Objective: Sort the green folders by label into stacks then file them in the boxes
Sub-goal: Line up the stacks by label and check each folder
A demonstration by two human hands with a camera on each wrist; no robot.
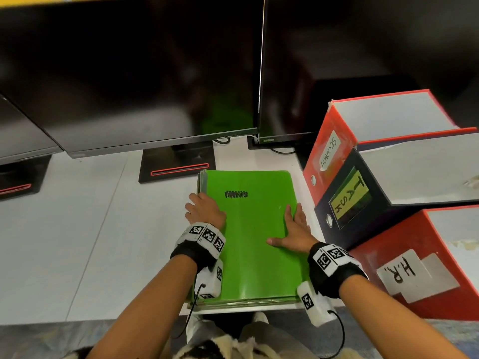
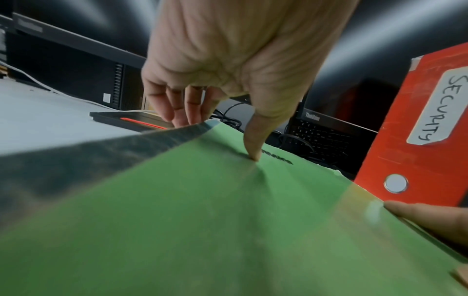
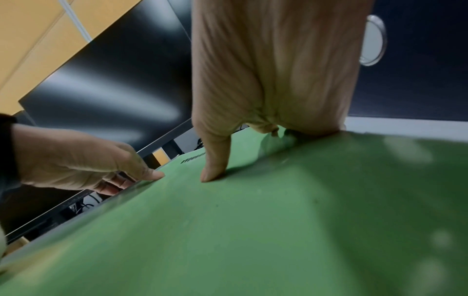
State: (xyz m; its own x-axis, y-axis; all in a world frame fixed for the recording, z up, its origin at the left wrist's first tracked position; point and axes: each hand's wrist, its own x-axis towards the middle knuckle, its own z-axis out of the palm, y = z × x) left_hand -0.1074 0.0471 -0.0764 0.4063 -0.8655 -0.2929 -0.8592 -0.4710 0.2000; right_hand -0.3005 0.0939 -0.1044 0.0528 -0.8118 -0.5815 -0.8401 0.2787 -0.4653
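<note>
Both hands are on the stack of green folders (image 1: 248,237), which lies flat on the white desk (image 1: 77,229) right at its near edge, just in front of the monitor base (image 1: 178,167) and just left of the three file boxes. The left hand (image 1: 204,209) sits at the stack's left edge — thumb pressed down on the top cover, the other fingers (image 2: 177,112) curled over the side and tucked below the top folder's edge, so it grips that edge. The right hand (image 1: 295,233) is on the right edge, thumb (image 3: 215,160) stretched flat onto the cover; its fingers drop over the right side of the stack, and whether they hook under a folder I cannot tell. So the stack lies between the two hands, held at both long edges.

The top folder is bright green and glossy, with rounded far corners and a black scribbled-over label (image 1: 236,194) near its upper left. Beneath it several more green edges show, fanned slightly at the far left corner and along the near edge.

To the right — the red box marked SECURITY (image 1: 329,151) farthest away, the dark box marked TASK (image 1: 350,195) in the middle, the red box marked H.R. (image 1: 404,273) nearest, all standing side by side with their labelled spines turned toward the stack.
</note>
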